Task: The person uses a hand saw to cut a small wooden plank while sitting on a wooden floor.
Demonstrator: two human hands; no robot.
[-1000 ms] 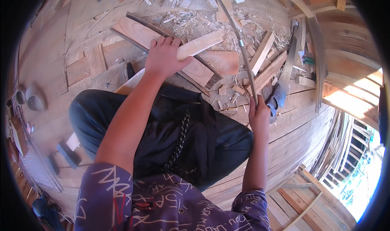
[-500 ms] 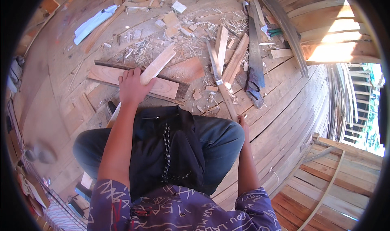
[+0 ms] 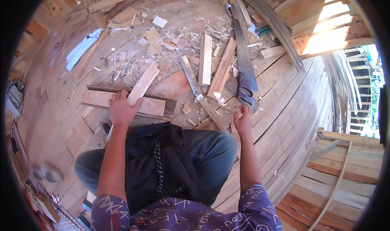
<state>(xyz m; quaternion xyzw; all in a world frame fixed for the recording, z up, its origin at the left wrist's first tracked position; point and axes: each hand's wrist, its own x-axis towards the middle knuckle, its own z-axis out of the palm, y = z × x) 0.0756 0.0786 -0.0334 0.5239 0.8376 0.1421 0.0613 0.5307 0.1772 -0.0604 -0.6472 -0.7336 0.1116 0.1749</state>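
Note:
My left hand [image 3: 124, 109] is closed round the lower end of a pale, shaped piece of wood [image 3: 143, 83], which slants up and to the right. Beneath it lies a flat board [image 3: 156, 107] with dark-edged wood along its long sides. My right hand [image 3: 243, 120] holds nothing; its fingers are loosely curled and apart, just below the handle of a large handsaw [image 3: 245, 90]. Left of that hand, a long-handled knife [image 3: 189, 75] lies on the floor, its narrow blade pointing away and its wooden handle [image 3: 215, 118] reaching toward my right knee.
Two wooden bars [image 3: 206, 60] [image 3: 224, 70] lie between knife and handsaw. Shavings and offcuts [image 3: 154, 38] litter the plank floor. A light blue cloth [image 3: 83, 49] lies at far left. A long plank [image 3: 276, 25] leans at far right, near the slatted wall.
My right hand has let go of the knife's handle and moved forward toward the handsaw. The knife now lies on the floor. My left hand keeps hold of the shaped wood.

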